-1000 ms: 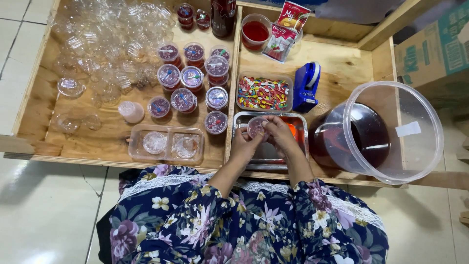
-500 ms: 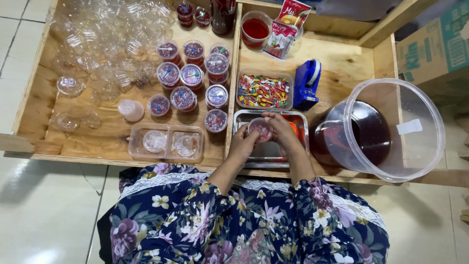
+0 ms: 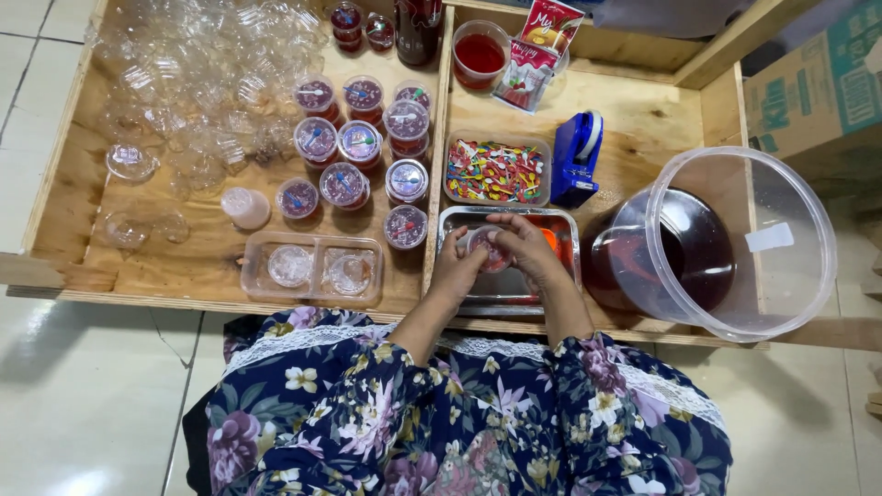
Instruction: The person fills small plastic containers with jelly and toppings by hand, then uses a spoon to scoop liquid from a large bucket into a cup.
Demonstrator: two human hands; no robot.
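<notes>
My left hand (image 3: 457, 266) and my right hand (image 3: 530, 250) both grip one small clear plastic cup (image 3: 487, 248) with dark red filling and a lid on top. They hold it just above a metal tray (image 3: 560, 225) at the near edge of the wooden table. Left of the tray stand several filled, lidded cups (image 3: 360, 147) of the same red filling. My fingers hide most of the held cup.
A clear box of coloured picks (image 3: 495, 171) sits behind the tray, a blue tape dispenser (image 3: 577, 158) beside it. A large clear tub of dark red liquid (image 3: 698, 248) stands at right. Empty clear cups (image 3: 193, 73) pile at far left; a lid box (image 3: 312, 268) lies near.
Both hands stay on the cup over the tray; the fingers have shifted slightly around its lid. Nothing else has moved.
</notes>
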